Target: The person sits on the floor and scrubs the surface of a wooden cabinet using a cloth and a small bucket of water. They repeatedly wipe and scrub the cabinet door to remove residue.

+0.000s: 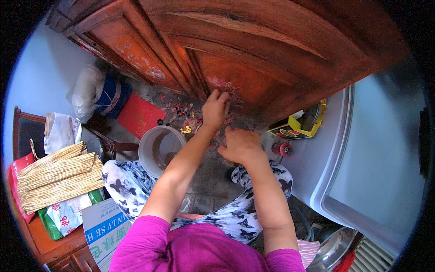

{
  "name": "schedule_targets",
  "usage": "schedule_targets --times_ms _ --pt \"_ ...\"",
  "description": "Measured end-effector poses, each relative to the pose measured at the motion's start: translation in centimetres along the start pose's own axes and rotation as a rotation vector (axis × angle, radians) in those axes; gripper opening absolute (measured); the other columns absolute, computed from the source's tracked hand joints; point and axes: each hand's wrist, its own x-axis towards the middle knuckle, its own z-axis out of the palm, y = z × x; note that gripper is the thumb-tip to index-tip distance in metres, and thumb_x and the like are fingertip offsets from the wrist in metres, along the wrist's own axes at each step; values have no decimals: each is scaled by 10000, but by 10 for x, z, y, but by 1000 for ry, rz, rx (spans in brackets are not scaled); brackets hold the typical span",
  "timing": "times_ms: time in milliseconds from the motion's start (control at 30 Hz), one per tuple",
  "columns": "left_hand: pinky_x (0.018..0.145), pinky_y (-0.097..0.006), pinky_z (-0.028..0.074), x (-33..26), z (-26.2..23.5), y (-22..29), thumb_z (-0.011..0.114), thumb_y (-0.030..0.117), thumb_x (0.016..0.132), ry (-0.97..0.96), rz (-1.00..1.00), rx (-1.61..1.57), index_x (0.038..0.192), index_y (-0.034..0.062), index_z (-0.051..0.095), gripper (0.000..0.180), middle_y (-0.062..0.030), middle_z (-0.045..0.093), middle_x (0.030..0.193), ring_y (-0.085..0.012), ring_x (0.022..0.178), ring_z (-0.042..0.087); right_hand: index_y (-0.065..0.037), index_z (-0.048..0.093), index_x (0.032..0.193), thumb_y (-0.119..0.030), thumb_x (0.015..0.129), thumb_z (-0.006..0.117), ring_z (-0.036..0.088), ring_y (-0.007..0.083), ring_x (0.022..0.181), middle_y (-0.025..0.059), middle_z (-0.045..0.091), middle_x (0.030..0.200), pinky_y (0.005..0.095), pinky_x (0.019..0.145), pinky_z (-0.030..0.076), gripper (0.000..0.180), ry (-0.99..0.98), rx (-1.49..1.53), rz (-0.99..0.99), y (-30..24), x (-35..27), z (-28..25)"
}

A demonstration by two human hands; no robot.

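Observation:
My left hand (pixel 216 109) reaches up to the lower part of a brown wooden door panel (pixel 253 81). Its fingers are bent in against the wood, beside a patch of pink and whitish residue (pixel 223 85). Whether anything is pinched in them is hidden. Lower and to the right, my right hand (pixel 244 145) hangs over the floor, thumb and forefinger apart, with nothing visible in it. Red and dark scraps (pixel 188 113) lie on the floor below the door, with a small yellow piece (pixel 186 129) among them. A pale bucket (pixel 161 149) holding some liquid stands left of my left forearm.
Left of the bucket lie a red sheet (pixel 141 115) and a blue container (pixel 113 97) with a clear plastic bag (pixel 87 93). Bundled straw-coloured sticks (pixel 63 177) rest on a wooden cabinet (pixel 59 247). On the right stand a yellow-black box (pixel 299 124), a pink bottle (pixel 282 148) and a large pale appliance (pixel 367 154).

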Motion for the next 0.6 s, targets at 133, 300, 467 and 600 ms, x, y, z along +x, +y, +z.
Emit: schedule_targets --times_ms 133,300,467,600 --pt "715 -449 509 18 -19 28 709 100 782 116 21 -191 1002 129 609 243 -123 516 965 -358 931 600 -34 607 1179 -423 817 673 667 333 1074 175 693 1136 513 906 510 535 -3 47 15 3 -3 -3" --pt "664 -481 502 13 -2 21 688 83 767 41 101 -9 986 152 616 241 -129 500 921 -364 900 590 -33 613 1169 -420 811 679 667 334 1074 171 692 1139 499 900 519 531 -11 32 4 -3 -4 0" --pt "674 -467 508 -6 12 -14 683 104 820 -10 -35 9 990 125 616 183 -129 515 912 -367 883 599 -26 611 1158 -414 806 688 669 335 1066 178 692 1137 489 900 522 530 -19 64 -38 -6 0 0" --pt "673 -450 503 11 -14 20 711 121 838 150 -13 -184 942 94 627 136 -123 527 905 -362 846 600 -27 592 1207 -408 824 683 683 327 1039 165 704 1106 490 876 531 548 -19 46 -11 3 -4 3"
